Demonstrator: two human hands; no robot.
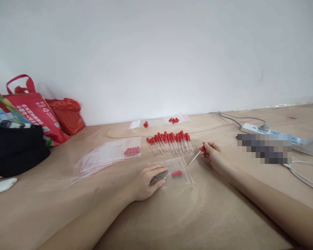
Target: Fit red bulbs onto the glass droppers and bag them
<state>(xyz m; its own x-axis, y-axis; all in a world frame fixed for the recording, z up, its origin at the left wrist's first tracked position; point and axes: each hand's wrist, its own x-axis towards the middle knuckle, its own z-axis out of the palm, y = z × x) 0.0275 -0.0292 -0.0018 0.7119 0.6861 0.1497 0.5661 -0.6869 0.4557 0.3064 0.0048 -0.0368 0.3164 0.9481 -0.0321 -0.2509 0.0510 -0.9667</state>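
My left hand lies on the left end of a clear zip bag, its fingers pressing on the plastic. Inside that bag is a dropper with a red bulb. Between thumb and fingers, my right hand pinches the red bulb of another dropper, whose clear tip points down-left towards the bag's red-lined edge. Just behind the bag, a row of red-bulbed droppers lies side by side. Filled and flat zip bags are stacked to the left, with several red bulbs showing in the top one.
Two bags with red bulbs lie near the wall. At the left stand a red shopping bag, a red plastic bag and a black bag, near a white object. A power strip with cables lies right, beside a pixelated dark object.
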